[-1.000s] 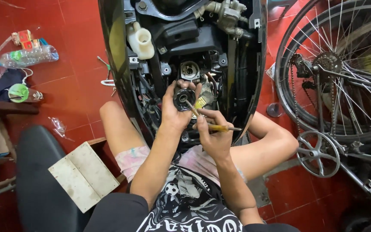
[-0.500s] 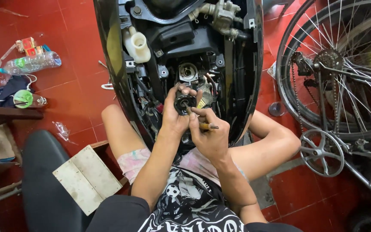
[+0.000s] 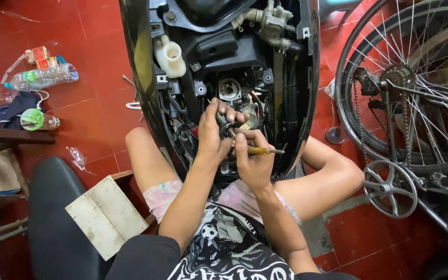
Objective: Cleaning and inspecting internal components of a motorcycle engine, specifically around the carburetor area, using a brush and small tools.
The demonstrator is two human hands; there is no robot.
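Lap: knees spread on the red tile floor (image 3: 94, 124), scooter body (image 3: 296, 103) standing between them, inner side open to view.
Right hand (image 3: 255, 161): closed around a yellow-handled screwdriver (image 3: 257, 150), tip aimed left into the part held by the other hand.
Left hand (image 3: 214, 132): fingers wrapped about a small dark round part (image 3: 227, 126), held just in front of the open bay.
Part location: in the left hand, touching the screwdriver tip, just below the round metal socket (image 3: 229, 89) in the bay.
Progress, as a judgement: cover off and wiring exposed, so opening-up looks done; part out of its seat and under the tool, so work on it looks mid-way; refitting and closing up look left.
Edges: bay walls tight on both sides of the hands; loose wires (image 3: 182, 129) just left of the left wrist, a snag risk.
Open room: free space toward the chest and lap; bicycle wheel (image 3: 416, 83) and chainring (image 3: 390, 187) near the right elbow.
Far left: plastic bottle (image 3: 42, 78) and cloth (image 3: 9, 114), well apart; white board (image 3: 105, 215) beside the left thigh.
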